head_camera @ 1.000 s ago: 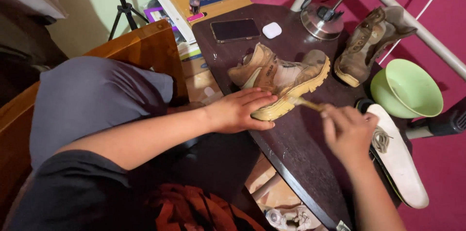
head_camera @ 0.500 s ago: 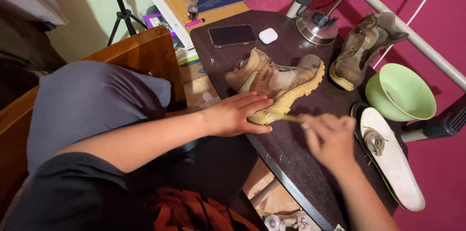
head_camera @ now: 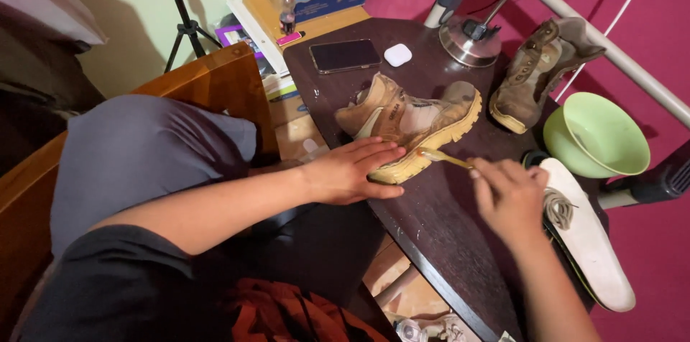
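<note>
Dark wooden table (head_camera: 445,227) runs diagonally through the frame centre, against a magenta wall at right & pale green wall upper left. Tan work boot (head_camera: 413,115) lies on its side mid-frame, sole toward the person, its upper looking wet or glossy. Left hand (head_camera: 356,169) lies flat on the boot's toe end and sole edge, fingers held together & stretched out, pinning it to the tabletop. Right hand (head_camera: 510,198), centre-right, has fingers curled around a small yellowish brush (head_camera: 444,158), prob. a toothbrush; the view is blurred there, so the head type can't be told. Its tip touches the sole edge near the boot's middle.

Second boot (head_camera: 535,72) stands upper right beside a lamp base (head_camera: 471,40). Green bowl (head_camera: 596,137) sits at right edge of the table; a white insole (head_camera: 593,241) with a coiled lace (head_camera: 557,205) lies lower right. Smartphone (head_camera: 345,56) & white earbud case (head_camera: 397,54) rest at top centre, near the boot's opening.

Risks, as a judgement: hard strokes could flick dirty water toward the phone and earbud case, both near. If the left-hand pressure eases, the boot may skid on a damp top. The right elbow could nudge the bowl or insole off the edge.
</note>
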